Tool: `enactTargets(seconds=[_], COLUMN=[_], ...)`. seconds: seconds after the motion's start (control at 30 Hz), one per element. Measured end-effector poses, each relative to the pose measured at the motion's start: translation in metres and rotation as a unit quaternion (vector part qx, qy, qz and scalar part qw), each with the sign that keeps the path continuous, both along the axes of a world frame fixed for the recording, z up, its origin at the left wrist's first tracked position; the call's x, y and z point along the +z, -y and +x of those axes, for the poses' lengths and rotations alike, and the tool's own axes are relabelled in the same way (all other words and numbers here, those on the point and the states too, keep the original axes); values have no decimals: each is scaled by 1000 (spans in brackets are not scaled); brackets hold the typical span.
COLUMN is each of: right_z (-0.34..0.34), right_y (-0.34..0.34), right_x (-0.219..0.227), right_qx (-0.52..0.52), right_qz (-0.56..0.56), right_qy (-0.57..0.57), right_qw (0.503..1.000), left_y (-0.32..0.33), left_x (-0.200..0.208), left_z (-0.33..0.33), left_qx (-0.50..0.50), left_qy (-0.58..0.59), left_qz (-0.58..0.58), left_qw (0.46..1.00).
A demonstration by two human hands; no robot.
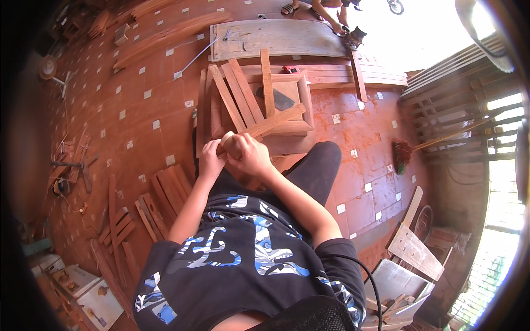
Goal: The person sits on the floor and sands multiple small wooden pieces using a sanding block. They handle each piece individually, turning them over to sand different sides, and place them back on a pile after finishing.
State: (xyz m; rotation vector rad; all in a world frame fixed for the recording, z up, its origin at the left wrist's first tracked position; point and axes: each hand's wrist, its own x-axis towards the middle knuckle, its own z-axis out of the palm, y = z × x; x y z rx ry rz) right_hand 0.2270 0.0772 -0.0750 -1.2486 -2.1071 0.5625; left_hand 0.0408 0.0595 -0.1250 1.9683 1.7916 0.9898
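Both of my hands are together in front of my lap, close to the near edge of a framed wooden panel [303, 91]. My left hand [211, 159] is closed, its fingertips against a small pale curved piece [227, 138], possibly a roll or strip. My right hand [249, 154] is also closed, bent around the same piece; its kind is unclear. A wooden strip [279, 121] slants up and right from behind my right hand, which hides its near end. Several more wooden strips [243, 91] lie on the panel, beside a dark flat block [276, 99].
Beyond the panel lies a wide worn board [276, 39], where another person's hand [338, 28] holds a dark power tool [354, 37]. Stacked planks [165, 190] lie to my left. A broom [403, 154] and a bin of offcuts [400, 287] stand right.
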Motion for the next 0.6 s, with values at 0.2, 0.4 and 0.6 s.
enactTargets(seconds=[0.2,0.4,0.6], right_z=[76,71,-3], right_y=[-40,-39,15], right_x=[-13,-25,-5], right_qx=[-310,-305,-31], right_qz=[-58,32,-76], right_qy=[-26,-7,18], right_qw=[949,952,996], left_y=[1,-1,13], left_x=[16,10,6], left_z=[6,8,4], left_qx=[5,-3,-18], left_qy=[10,3,-1], left_qz=[10,23,-35], left_qw=[1000,1000,999])
